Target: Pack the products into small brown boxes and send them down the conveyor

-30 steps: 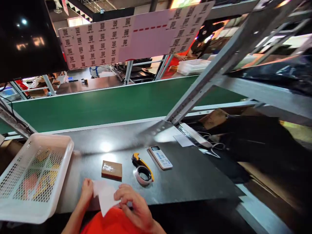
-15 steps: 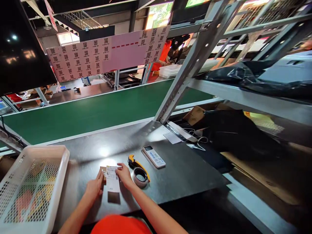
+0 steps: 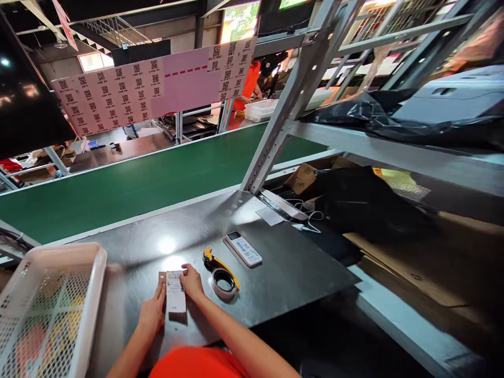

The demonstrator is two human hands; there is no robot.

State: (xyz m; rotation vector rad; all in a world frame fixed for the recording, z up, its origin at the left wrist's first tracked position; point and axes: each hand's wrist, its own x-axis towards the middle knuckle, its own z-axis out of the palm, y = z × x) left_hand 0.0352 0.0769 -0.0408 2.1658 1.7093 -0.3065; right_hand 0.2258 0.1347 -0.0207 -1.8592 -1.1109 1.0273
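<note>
A small flat brown packet (image 3: pixel 161 277), perhaps a cardboard box, lies on the metal table in front of me. Most of it is hidden by a printed white label (image 3: pixel 175 294) that lies over it. My left hand (image 3: pixel 153 311) holds the packet by its left side, fingers stretched along that edge. At the label's upper right corner, my right hand (image 3: pixel 191 282) pinches the paper between thumb and fingers. Just right of that hand is a yellow and black tape dispenser (image 3: pixel 222 275) with a roll of tape in it.
A white plastic basket (image 3: pixel 98 278) with coloured items stands at the left. A phone-like device (image 3: pixel 243 249) rests beyond the tape dispenser. Behind the table (image 3: pixel 291 278) runs a green conveyor belt (image 3: pixel 165 176). A metal rack post (image 3: pixel 275 123) rises at the right; a person in orange (image 3: pixel 252 81) stands far back.
The label has come down closer onto the packet, its lower edge nearer its shadow. Both hands keep their places on packet and label. My view has turned slightly to the right.
</note>
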